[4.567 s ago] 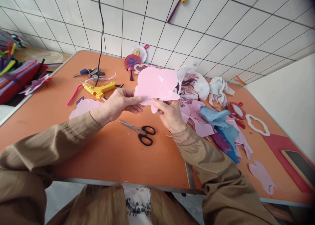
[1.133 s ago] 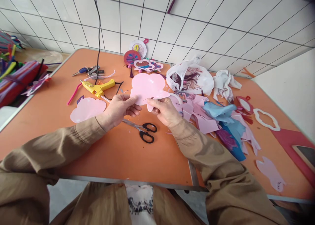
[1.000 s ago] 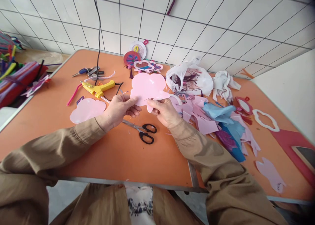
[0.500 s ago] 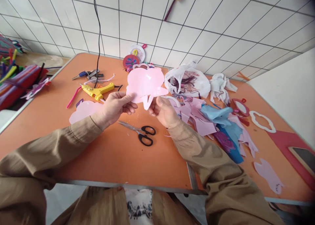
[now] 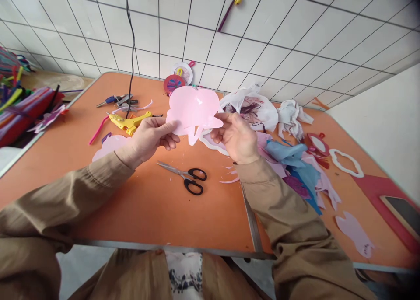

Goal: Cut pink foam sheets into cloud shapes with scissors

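A pink paper cutout [image 5: 194, 107] with a wavy, cloud-like outline is held up above the table. My left hand [image 5: 156, 136] pinches its lower left edge between thumb and fingers. At the lower right edge, my right hand [image 5: 236, 134] grips it the same way. A narrow pointed strip hangs from the cutout's bottom, between the hands. Below lies a pair of scissors [image 5: 185, 175] with black handles, blades pointing left. Beside my left wrist rests another pink cutout [image 5: 110, 147], partly covered by the sleeve.
A yellow glue gun [image 5: 129, 123] sits at the left, near screwdriver-like tools [image 5: 116, 99]. White plastic bag [image 5: 267, 112], blue scraps [image 5: 290, 153] and pink scraps crowd the right. Farther right are a white wavy frame [image 5: 348, 162] and a phone [image 5: 402, 210]. Pipe cleaners [image 5: 28, 112] lie far left.
My right hand has moved right and up, from beneath the hanging strip to the cutout's right edge. A white-rimmed piece now shows behind the cutout. The left hand keeps its hold.
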{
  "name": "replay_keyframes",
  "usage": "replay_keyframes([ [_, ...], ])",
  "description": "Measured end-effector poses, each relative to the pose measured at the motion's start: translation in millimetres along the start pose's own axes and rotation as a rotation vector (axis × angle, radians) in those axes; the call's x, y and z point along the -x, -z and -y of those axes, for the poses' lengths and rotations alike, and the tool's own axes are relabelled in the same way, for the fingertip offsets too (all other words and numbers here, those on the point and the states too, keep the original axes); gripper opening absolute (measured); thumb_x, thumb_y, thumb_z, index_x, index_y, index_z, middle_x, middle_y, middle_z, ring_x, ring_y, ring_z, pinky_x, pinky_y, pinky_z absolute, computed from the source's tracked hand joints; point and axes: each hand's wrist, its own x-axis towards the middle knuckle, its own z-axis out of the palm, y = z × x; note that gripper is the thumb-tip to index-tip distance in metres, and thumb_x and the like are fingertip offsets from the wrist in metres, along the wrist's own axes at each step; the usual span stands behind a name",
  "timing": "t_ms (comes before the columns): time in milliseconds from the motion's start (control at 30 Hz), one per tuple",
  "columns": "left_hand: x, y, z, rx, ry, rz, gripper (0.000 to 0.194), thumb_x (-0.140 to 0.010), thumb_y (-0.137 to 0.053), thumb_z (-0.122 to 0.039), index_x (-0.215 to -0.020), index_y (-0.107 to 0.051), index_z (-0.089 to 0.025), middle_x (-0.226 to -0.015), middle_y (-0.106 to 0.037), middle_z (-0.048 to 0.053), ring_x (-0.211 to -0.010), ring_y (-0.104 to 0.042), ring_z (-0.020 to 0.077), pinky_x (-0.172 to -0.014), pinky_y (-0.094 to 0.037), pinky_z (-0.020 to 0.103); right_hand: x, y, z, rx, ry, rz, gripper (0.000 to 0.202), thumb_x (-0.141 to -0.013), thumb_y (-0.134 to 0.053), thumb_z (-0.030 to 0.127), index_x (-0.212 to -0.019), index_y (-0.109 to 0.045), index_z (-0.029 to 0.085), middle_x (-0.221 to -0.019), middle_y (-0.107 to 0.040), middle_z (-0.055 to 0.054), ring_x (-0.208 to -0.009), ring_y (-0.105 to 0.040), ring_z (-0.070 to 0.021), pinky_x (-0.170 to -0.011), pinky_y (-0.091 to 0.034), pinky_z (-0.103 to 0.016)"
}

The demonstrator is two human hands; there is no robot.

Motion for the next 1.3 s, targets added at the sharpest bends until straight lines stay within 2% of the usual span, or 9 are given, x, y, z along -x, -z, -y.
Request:
replay_keyframes([
  [100, 0, -0.9, 3, -0.017, -0.002, 0.010, 0.029, -0.082, -0.084, -0.031, -0.068, -0.068, -0.011, -0.058, -0.071, 0.006, -0.040, -0.060, 0.0106, -0.041, -0.047, 0.020, 5, -9, 4, 0.012, -0.052, 0.031, 0.039, -0.093, -0.061, 0.061, -0.083, -0.067, 0.024, -0.070, -0.071, -0.005, -0.053, -0.063, -0.0164, -0.045, -0.040, -0.029],
  [267, 2, -3.8, 9, 0.010, 0.006, 0.025, 0.032, -0.077, -0.087, -0.034, -0.066, -0.069, -0.011, -0.058, -0.071, 0.007, -0.041, -0.061, 0.0112, -0.041, -0.048, 0.020, 6, -13, 6, -0.001, -0.091, 0.008, 0.035, -0.079, -0.081, 0.051, -0.066, -0.064, 0.023, -0.060, -0.067, -0.001, -0.044, -0.055, -0.0110, -0.043, -0.036, -0.026],
  [467, 4, -5.1, 14, 0.046, 0.027, 0.057, 0.033, -0.072, -0.090, -0.036, -0.068, -0.069, -0.010, -0.062, -0.073, 0.008, -0.044, -0.063, 0.0119, -0.043, -0.051, 0.020, 4, -13, 9, -0.101, -0.185, -0.039, 0.035, -0.071, -0.087, 0.043, -0.057, -0.063, 0.022, -0.054, -0.062, 0.001, -0.042, -0.046, -0.0077, -0.041, -0.029, -0.024],
  [633, 2, -3.2, 14, 0.036, 0.073, 0.080, 0.045, -0.069, -0.091, -0.048, -0.068, -0.065, -0.011, -0.063, -0.073, 0.011, -0.045, -0.066, 0.0153, -0.041, -0.051, 0.022, 8, -15, 17, -0.133, -0.232, -0.060, 0.030, -0.071, -0.085, 0.034, -0.057, -0.064, 0.018, -0.056, -0.062, -0.001, -0.044, -0.047, -0.0067, -0.043, -0.030, -0.025],
  [800, -1, -1.5, 12, 0.029, 0.053, 0.042, 0.051, -0.074, -0.085, -0.057, -0.073, -0.065, -0.011, -0.062, -0.071, 0.010, -0.047, -0.069, 0.0183, -0.042, -0.054, 0.024, 7, -14, 16, -0.139, -0.251, -0.046, 0.032, -0.068, -0.086, 0.036, -0.056, -0.063, 0.018, -0.055, -0.061, 0.000, -0.044, -0.048, -0.0073, -0.043, -0.029, -0.025],
  [1033, 0, -0.4, 4, -0.045, 0.039, 0.043, 0.043, -0.066, -0.093, -0.042, -0.069, -0.066, -0.010, -0.055, -0.068, 0.007, -0.046, -0.067, 0.0153, -0.044, -0.055, 0.020, 5, -10, 12, -0.122, -0.237, -0.016, 0.036, -0.075, -0.087, 0.037, -0.057, -0.061, 0.019, -0.056, -0.059, 0.001, -0.046, -0.048, -0.0072, -0.043, -0.031, -0.023],
  [1167, 0, -1.0, 5, -0.014, 0.044, 0.045, 0.035, -0.070, -0.090, -0.037, -0.070, -0.067, -0.010, -0.063, -0.073, 0.008, -0.047, -0.068, 0.0155, -0.044, -0.056, 0.021, 5, -10, 15, -0.135, -0.230, -0.046, 0.036, -0.069, -0.089, 0.037, -0.056, -0.061, 0.018, -0.054, -0.061, 0.001, -0.043, -0.047, -0.0053, -0.043, -0.034, -0.022],
  [1300, 2, -2.6, 10, 0.007, 0.096, 0.077, 0.037, -0.063, -0.094, -0.033, -0.078, -0.072, -0.008, -0.072, -0.077, 0.011, -0.051, -0.070, 0.0149, -0.048, -0.057, 0.021, 4, -11, 16, -0.127, -0.228, -0.075, 0.035, -0.065, -0.089, 0.037, -0.057, -0.061, 0.016, -0.053, -0.061, 0.003, -0.042, -0.048, -0.0042, -0.042, -0.034, -0.020],
])
